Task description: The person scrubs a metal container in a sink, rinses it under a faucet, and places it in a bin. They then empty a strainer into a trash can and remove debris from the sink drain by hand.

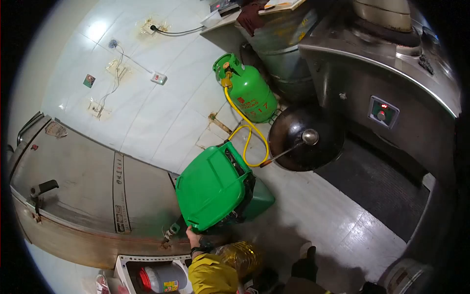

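Note:
My left hand (193, 236) is at the near corner of a green bin lid (208, 188), its fingers closed on the lid's edge. A dark watch band (199, 249) and a yellow sleeve (211, 274) are on that arm. Black bag plastic (248, 188) shows between the lid and the green bin body (260, 200). Close to my forearm stands a clear plastic container with yellowish sides (241, 257). My right hand is out of view.
Behind the bin, a green gas cylinder (252, 93) trails a yellow hose (267, 147). A large wok (293, 139) with a ladle (309, 137) rests by the steel stove (357, 83). At left is a metal cabinet (83, 181); below it, a white crate (125, 274) holds a red-capped jar (159, 278).

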Available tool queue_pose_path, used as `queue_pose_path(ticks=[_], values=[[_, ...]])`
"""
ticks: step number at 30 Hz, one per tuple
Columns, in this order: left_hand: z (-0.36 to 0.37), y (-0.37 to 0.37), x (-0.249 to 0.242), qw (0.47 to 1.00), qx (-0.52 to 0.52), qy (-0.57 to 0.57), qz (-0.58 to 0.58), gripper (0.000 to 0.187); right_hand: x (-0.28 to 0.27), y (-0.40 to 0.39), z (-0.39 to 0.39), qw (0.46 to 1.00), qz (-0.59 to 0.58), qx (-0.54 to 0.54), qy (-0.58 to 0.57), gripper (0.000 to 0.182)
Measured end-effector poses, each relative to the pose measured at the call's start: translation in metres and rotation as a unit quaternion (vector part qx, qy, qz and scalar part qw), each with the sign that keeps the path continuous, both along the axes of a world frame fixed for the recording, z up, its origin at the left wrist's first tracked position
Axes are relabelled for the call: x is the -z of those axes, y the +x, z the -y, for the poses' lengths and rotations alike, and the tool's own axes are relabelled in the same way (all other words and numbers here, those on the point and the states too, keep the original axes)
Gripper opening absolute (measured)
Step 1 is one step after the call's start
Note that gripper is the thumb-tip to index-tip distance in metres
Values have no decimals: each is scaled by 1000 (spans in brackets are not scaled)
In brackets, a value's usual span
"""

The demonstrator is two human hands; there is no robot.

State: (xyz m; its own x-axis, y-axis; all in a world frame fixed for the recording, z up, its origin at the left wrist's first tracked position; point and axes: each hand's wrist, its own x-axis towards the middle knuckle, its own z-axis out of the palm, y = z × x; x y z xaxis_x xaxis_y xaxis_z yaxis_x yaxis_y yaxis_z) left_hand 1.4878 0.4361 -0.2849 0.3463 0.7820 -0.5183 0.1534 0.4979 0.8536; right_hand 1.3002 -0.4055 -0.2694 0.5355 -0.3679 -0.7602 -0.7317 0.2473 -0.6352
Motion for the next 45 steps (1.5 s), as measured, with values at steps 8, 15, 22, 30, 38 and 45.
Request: queue_pose_path(ticks=[8,15,22,30,38,45], values=[[28,20,-61,982,-57,127,128,42,-6,-17,21,1000,12,17,2,7],[198,92,-217,882,173,346,271,59,-77,-66,91,996,54,65,-18,6],[376,83,-261,894,304,273,184,61,-175,-193,242,970,108,194,-96,8],[452,-140,-189,896,413,161,38,42,-219,-443,448,884,177,387,-195,12],[537,-222,-114,857,468,140,-162,43,-179,-475,485,846,83,502,-158,9],[522,-264,-124,842,469,159,-216,42,-201,-400,428,918,98,363,-128,10]])
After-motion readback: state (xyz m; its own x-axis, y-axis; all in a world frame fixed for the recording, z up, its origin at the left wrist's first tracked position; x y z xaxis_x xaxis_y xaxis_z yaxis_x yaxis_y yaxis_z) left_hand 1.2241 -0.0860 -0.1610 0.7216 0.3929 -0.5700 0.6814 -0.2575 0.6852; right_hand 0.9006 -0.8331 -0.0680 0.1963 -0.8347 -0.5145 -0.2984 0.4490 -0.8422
